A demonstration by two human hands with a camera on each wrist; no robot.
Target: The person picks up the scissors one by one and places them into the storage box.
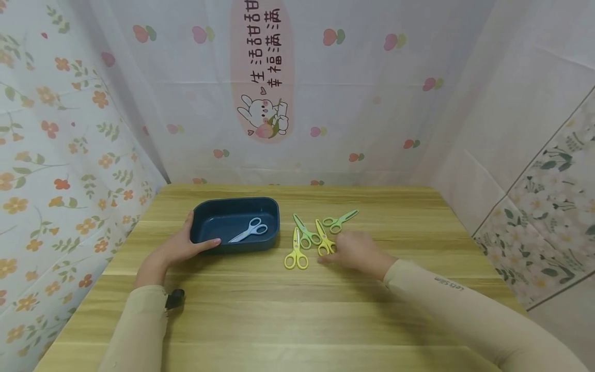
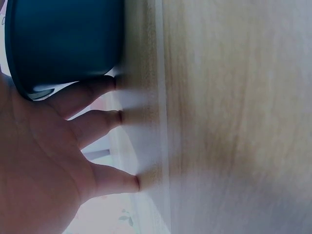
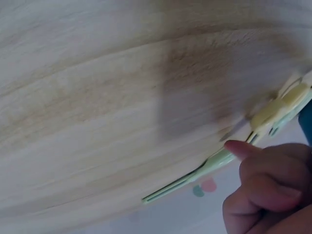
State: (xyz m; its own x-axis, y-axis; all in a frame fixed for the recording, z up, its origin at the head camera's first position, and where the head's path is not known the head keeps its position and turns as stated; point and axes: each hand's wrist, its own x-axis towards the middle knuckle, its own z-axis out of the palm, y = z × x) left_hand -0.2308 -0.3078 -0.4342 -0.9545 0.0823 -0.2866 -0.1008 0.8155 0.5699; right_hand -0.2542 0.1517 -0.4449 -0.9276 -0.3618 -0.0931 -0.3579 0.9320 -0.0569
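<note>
My left hand rests at the left end of a dark blue rectangular box, its thumb at the front rim. In the left wrist view, its fingers spread fairly straight, tips close to the tabletop. Inside the box lies a pair of light blue scissors. My blurred right hand is bent over the handles of yellow scissors; I cannot tell if it grips them. Its fingers look mostly curled in the right wrist view. Beside them lie other yellow scissors and green scissors.
Another pair of green scissors lies just behind my right hand, tips to the right. The wooden table ends at the back against a printed curtain. More patterned cloth hangs on the left side.
</note>
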